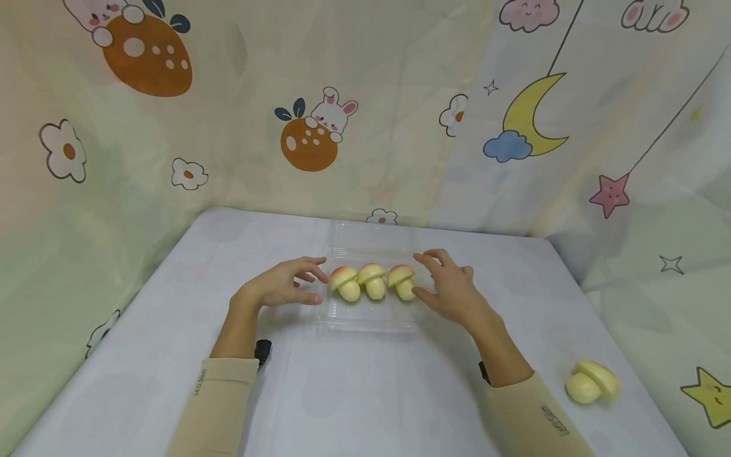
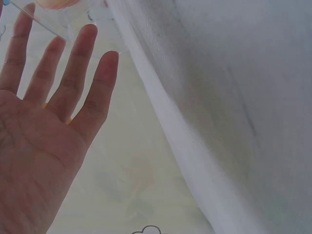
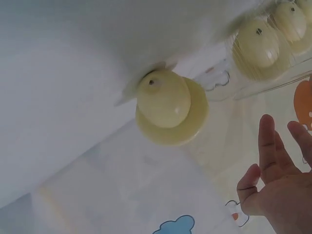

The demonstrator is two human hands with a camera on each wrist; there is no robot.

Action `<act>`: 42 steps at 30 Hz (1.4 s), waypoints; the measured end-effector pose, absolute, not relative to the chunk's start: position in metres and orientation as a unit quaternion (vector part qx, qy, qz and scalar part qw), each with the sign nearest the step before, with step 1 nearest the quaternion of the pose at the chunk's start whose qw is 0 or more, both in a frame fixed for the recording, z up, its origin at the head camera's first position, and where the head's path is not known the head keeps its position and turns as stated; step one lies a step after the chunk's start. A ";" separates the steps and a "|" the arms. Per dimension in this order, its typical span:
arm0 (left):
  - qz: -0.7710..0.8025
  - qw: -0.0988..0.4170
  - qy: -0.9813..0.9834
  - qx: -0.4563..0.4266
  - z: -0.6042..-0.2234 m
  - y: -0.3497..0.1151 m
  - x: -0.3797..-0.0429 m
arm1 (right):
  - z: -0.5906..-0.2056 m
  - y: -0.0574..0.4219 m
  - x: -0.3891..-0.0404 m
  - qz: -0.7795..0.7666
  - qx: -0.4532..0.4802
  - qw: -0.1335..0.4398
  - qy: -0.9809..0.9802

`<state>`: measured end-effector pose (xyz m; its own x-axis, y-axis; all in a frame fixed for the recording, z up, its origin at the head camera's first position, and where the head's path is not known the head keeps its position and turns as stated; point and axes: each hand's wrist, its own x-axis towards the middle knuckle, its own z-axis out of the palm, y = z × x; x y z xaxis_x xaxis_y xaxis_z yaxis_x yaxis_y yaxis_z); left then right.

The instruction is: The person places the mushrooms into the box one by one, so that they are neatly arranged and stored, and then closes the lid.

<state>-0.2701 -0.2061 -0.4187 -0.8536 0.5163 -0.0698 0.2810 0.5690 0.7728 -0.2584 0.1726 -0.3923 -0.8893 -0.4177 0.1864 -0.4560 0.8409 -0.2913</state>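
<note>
A clear plastic box (image 1: 365,317) lies on the table with its lid (image 1: 372,238) folded back behind it. Inside stand three mushroom-shaped pieces in a row, pale yellow with some reddish caps: a left one (image 1: 345,284), a middle one (image 1: 373,281) and a right one (image 1: 402,282). At the box's left side is my left hand (image 1: 285,282), fingers spread and holding nothing. My right hand (image 1: 451,285) flanks the right side, its fingers parted, thumb close to the right mushroom; I cannot tell whether it touches. The left wrist view shows the left palm (image 2: 44,131) with extended fingers.
Another yellow mushroom-shaped piece (image 1: 592,382) lies near the right front of the white-covered table (image 1: 365,393); the right wrist view also shows a mushroom piece (image 3: 165,105) outside the box. Patterned cloth (image 1: 388,127) hangs behind and around the table.
</note>
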 end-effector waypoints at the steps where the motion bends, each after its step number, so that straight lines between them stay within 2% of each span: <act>1: 0.405 0.145 0.874 0.229 -0.419 -0.206 -0.270 | -0.392 0.174 -0.257 0.164 0.227 0.059 -0.958; 22: 0.403 0.148 0.874 0.226 -0.418 -0.207 -0.270 | -0.398 0.216 -0.231 0.168 0.219 0.100 -0.956; 42: 0.401 0.150 0.876 0.223 -0.420 -0.206 -0.271 | -0.398 0.266 -0.204 0.104 0.169 0.090 -0.976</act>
